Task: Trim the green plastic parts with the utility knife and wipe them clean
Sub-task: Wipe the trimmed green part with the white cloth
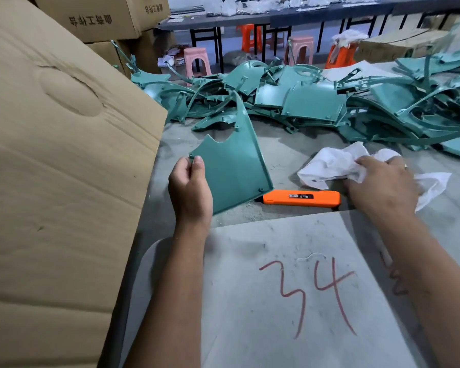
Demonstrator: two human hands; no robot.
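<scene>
Head view: your left hand (190, 185) pinches one flat green plastic panel (233, 168), right hand (383, 183) clutches the crumpled white rag (329, 163); orange utility knife (302, 198) lies idle, wiping next, a heap of green parts (316, 99) remains.

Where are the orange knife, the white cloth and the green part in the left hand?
orange knife (302, 198): head view, middle of its body.
white cloth (329, 163): head view, bunched left part.
green part (231, 166): head view, flat face.
left hand (190, 187): head view, back of hand.
</scene>
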